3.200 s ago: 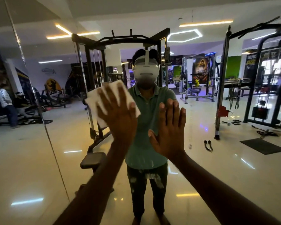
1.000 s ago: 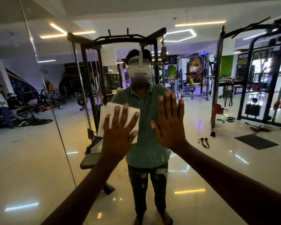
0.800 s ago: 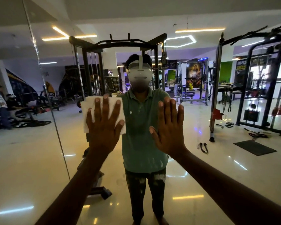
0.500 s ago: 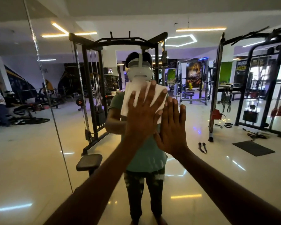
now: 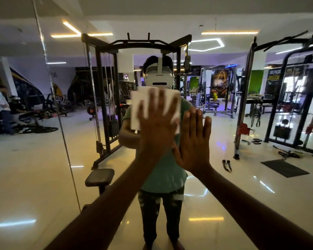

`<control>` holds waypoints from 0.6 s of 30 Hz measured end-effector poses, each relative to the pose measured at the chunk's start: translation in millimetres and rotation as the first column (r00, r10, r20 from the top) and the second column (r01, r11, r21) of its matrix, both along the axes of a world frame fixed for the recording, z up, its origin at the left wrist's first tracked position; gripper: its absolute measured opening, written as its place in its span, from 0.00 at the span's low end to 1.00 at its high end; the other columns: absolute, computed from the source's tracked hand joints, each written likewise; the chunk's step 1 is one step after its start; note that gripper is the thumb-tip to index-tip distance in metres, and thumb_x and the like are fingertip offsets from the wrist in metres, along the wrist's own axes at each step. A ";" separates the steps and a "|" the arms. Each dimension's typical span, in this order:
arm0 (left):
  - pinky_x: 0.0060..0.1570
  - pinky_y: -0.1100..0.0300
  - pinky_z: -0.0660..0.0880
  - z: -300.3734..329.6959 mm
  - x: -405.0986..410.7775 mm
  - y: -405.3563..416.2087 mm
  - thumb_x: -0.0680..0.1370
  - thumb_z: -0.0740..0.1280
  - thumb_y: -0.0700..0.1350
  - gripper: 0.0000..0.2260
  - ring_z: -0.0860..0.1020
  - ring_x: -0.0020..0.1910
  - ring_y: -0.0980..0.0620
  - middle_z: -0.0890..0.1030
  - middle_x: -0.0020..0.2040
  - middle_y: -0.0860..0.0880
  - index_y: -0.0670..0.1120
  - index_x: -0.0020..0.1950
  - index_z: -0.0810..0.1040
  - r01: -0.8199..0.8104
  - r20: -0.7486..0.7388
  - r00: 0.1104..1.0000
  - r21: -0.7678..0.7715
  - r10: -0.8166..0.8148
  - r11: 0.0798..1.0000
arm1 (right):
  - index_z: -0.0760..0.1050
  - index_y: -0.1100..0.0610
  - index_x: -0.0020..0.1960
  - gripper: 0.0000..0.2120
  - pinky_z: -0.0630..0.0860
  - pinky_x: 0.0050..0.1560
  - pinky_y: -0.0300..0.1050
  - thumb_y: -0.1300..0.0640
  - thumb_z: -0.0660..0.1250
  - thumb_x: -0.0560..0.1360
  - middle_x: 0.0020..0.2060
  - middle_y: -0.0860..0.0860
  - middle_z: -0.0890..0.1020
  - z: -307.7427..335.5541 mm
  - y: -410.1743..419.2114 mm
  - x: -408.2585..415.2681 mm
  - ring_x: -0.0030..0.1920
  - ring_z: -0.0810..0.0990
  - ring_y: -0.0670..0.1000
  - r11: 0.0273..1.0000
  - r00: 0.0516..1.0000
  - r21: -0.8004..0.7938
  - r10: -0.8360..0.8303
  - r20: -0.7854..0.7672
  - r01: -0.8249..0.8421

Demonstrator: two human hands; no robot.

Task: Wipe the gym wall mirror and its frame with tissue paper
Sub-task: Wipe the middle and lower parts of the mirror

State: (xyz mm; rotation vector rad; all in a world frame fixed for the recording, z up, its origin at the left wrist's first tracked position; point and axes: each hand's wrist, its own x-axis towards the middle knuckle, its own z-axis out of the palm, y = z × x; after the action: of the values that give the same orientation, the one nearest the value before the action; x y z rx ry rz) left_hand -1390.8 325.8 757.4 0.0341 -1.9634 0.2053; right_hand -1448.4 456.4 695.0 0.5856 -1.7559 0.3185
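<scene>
- Head view: the mirror [image 5: 43,177] is smooth, glossy glass with a thin vertical seam at left.
- The tissue paper [image 5: 135,109], a white, soft, blurred rectangle, lies flat on the glass.
- Left hand [image 5: 156,127] presses it, fingers straight and spread.
- Right hand [image 5: 193,143] rests flat beside it, holding nothing.

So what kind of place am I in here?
It looks like a gym. A large wall mirror reflects a cable weight machine, a second black rack and a padded bench. Your left hand presses tissue paper flat against the glass.
</scene>
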 end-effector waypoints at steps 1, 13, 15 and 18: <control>0.77 0.35 0.46 -0.5 -2.7 4.6 0.85 0.50 0.61 0.30 0.49 0.83 0.37 0.48 0.85 0.41 0.54 0.85 0.48 0.051 0.062 0.997 -0.135 -0.043 0.990 | 0.54 0.69 0.82 0.43 0.43 0.82 0.66 0.40 0.60 0.79 0.82 0.67 0.51 -0.2 1.1 -0.9 0.83 0.49 0.67 1.000 1.000 0.001 0.015 0.004 -0.015; 0.78 0.31 0.50 -6.6 38.8 -123.1 0.86 0.42 0.61 0.29 0.48 0.83 0.35 0.48 0.84 0.39 0.53 0.85 0.40 -0.148 -0.153 0.958 0.460 0.242 0.876 | 0.53 0.67 0.83 0.44 0.47 0.82 0.68 0.41 0.63 0.79 0.83 0.65 0.51 -1.9 -2.3 -0.3 0.84 0.47 0.65 1.000 1.000 -0.026 -0.006 0.009 0.006; 0.77 0.31 0.47 -25.7 21.3 -68.3 0.86 0.42 0.61 0.30 0.46 0.83 0.34 0.44 0.84 0.39 0.52 0.85 0.39 -0.141 -0.062 0.985 0.244 0.160 0.959 | 0.52 0.68 0.83 0.44 0.46 0.82 0.68 0.41 0.63 0.79 0.83 0.66 0.51 -1.0 -1.3 0.5 0.84 0.46 0.66 1.000 1.000 -0.006 -0.011 0.000 0.011; 0.76 0.33 0.45 -40.1 15.7 -47.3 0.85 0.46 0.62 0.31 0.46 0.83 0.35 0.44 0.85 0.40 0.53 0.85 0.41 -0.076 0.095 0.992 -0.100 0.086 0.992 | 0.52 0.68 0.82 0.44 0.45 0.82 0.67 0.41 0.63 0.80 0.83 0.66 0.51 -0.6 3.9 1.5 0.84 0.46 0.65 1.000 1.000 0.012 0.014 -0.008 -0.014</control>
State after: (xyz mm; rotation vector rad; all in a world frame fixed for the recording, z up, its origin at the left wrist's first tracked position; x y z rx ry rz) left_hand -1375.1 278.5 717.3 0.0413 -2.0500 0.3612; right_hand -1446.8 460.3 694.4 0.6072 -1.7474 0.3157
